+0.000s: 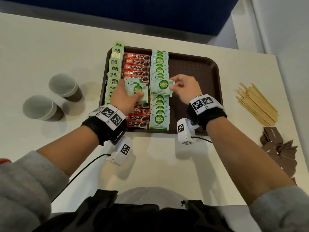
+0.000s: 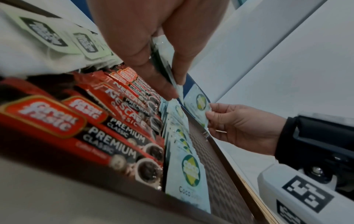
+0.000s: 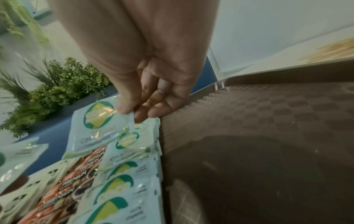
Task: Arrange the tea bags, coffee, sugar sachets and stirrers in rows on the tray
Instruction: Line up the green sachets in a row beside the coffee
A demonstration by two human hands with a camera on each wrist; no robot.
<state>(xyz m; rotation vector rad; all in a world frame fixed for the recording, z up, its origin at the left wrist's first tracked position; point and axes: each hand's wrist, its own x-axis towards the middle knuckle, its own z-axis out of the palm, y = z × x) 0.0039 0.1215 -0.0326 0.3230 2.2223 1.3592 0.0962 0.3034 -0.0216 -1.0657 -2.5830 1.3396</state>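
On a white table, a brown tray holds finished rows of tea bags and coffee sachets; the right hand pinches one sugar sachet over its partial row, the left hand grips spares, stirrers wait outside.

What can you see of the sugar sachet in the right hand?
The sugar sachet is a flat, pale green glossy packet with a round green and yellow Coco Natura logo and "Coco Sugar" printed below. The right hand pinches its right edge between thumb and fingers, holding it face up, slightly tilted, over the sugar row in the tray.
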